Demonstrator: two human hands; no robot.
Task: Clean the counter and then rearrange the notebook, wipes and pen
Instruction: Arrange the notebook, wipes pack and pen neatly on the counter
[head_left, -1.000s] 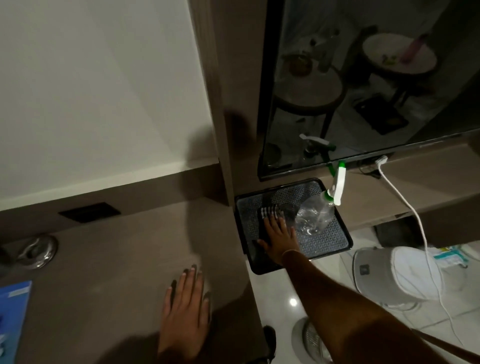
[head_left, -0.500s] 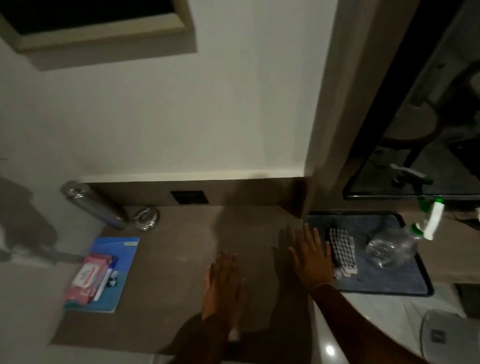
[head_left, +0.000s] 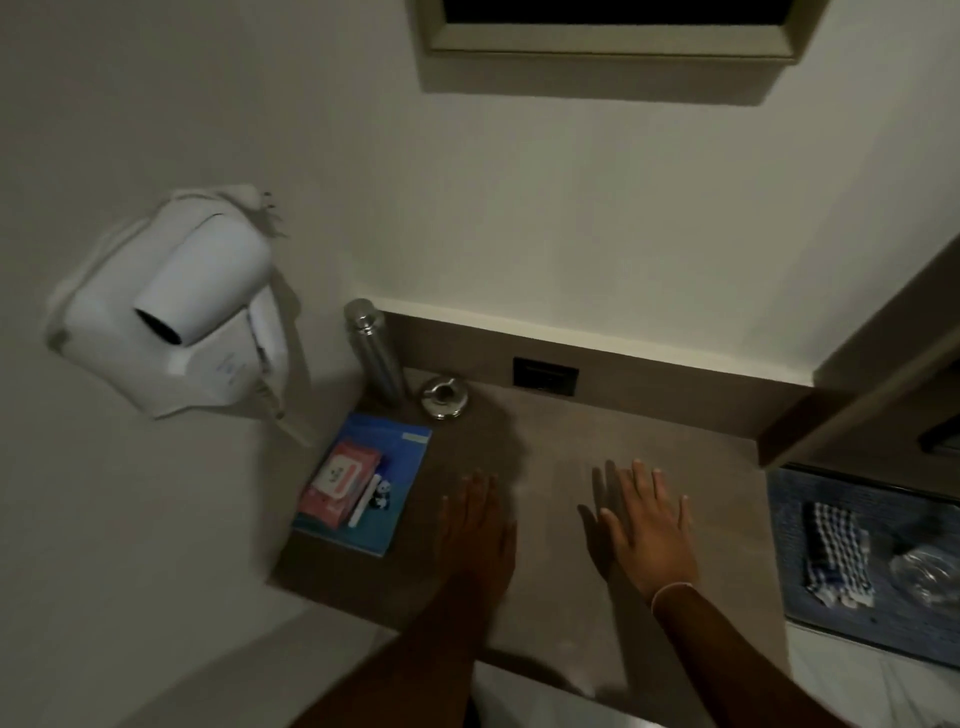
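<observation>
Notebook (head_left: 363, 483) carries wipes (head_left: 340, 480) and pen (head_left: 366, 499), just left of flat, empty left hand (head_left: 475, 535).

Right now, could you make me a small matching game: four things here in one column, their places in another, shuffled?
Things:
1. wipes pack
2. steel bottle
3. checked cloth
4. hair dryer

Places:
A. on the wall
B. on the dark tray
C. on the blue notebook
D. upright in the counter's back corner

Pairs: 1-C, 2-D, 3-B, 4-A
</observation>
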